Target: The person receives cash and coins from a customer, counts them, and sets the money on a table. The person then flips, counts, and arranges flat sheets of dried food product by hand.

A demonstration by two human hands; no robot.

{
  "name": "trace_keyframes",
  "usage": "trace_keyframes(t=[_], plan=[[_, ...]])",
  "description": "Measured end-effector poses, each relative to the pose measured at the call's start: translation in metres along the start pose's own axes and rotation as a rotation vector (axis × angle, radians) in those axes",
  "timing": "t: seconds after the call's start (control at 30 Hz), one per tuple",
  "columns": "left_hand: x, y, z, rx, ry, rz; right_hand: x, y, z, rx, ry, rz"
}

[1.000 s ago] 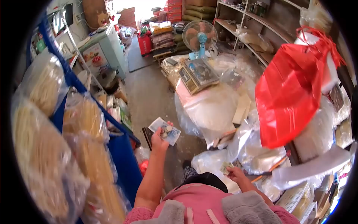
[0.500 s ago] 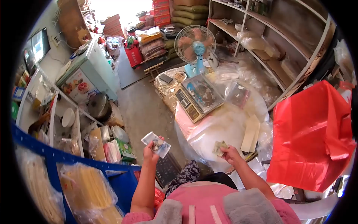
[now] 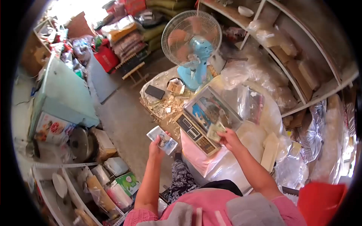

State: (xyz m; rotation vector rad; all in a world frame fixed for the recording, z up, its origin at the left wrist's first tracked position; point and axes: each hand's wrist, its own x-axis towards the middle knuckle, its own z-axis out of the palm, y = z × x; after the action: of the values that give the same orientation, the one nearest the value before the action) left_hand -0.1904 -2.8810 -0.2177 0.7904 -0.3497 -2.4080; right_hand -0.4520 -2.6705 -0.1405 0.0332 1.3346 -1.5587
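My left hand (image 3: 155,149) is closed on a pale bluish banknote (image 3: 170,144), and a few coins (image 3: 164,140) lie on top of it. Between the fingers of my right hand (image 3: 231,140) is a small greenish banknote (image 3: 215,132), held over the near edge of a price scale (image 3: 194,132). The scale has a keypad front and a clear-edged weighing tray (image 3: 228,117). It stands on a table covered with plastic sheeting (image 3: 241,150). My left hand is left of the scale, apart from it, above the floor.
A blue table fan (image 3: 201,47) stands behind the scale. On a low surface to its left lie a dark phone (image 3: 154,92) and a small box (image 3: 175,86). Shelves (image 3: 290,81) line the right side. A pale green fridge (image 3: 62,98) and a pot (image 3: 81,143) are at left.
The view has turned and shifted closer to the scale. My right hand has moved forward with its banknote, from over the plastic sheeting to the scale. My left hand still holds its banknote and coins.
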Motion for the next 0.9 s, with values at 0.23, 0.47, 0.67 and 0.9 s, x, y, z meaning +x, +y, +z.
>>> trace_keyframes(t=[0.23, 0.47, 0.67, 0.9], plan=[[0.127, 0.069, 0.004, 0.105, 0.019, -0.175, 0.242, -0.019, 0.087, -0.023, 0.118, 0.061], [0.225, 0.09, -0.011, 0.093, 0.055, -0.241, 0.405, -0.015, 0.122, -0.034, 0.369, 0.082], [0.283, 0.083, -0.01, 0.108, 0.07, -0.278, 0.462, 0.004, 0.122, -0.169, 0.553, 0.112], [0.327, 0.06, -0.02, 0.109, 0.058, -0.348, 0.478, 0.054, 0.081, -0.88, 0.662, 0.023]])
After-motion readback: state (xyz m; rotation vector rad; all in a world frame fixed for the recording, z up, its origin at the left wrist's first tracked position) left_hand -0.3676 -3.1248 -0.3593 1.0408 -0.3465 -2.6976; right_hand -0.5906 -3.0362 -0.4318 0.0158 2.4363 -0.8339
